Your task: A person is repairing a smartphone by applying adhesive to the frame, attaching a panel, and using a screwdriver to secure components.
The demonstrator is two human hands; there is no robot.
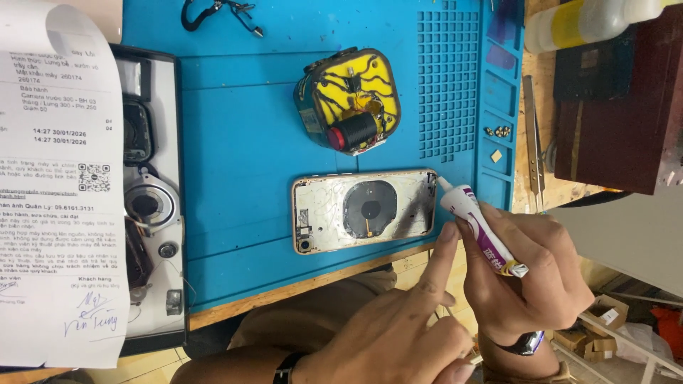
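White and purple, the small squeeze tube of adhesive [478, 226] sits pinched in my right hand [523, 274], thumb and fingers closed firmly around its body, its thin nozzle aimed up and left so the tip just meets the right-hand end of the gold-rimmed phone rear housing [364, 210] that lies flat in the middle of the frame with a dark round coil at its centre. My left hand [398, 334], at the bottom centre, holds nothing; it is loosely curled with the forefinger stretched up against the tube, steadying it. I judge the main risk to be too hard a squeeze: glue could run past the frame edge onto the coil or onto the blue silicone work mat [242, 142]. The housing is not clamped, so a nudge from the nozzle could slide it on the mat and smear the line. Above it, near the centre, rests a yellow-faced opened gadget with black wires and a red-and-black cylinder [348, 101]. At the left edge a printed paper slip [57, 185] covers part of a black tray with an opened silver device [153, 206]. Metal tweezers [533, 135] and tiny brass screws [498, 131] lie toward the upper right, beside a clear bottle of yellowish liquid [590, 21] on the wooden bench [306, 284].
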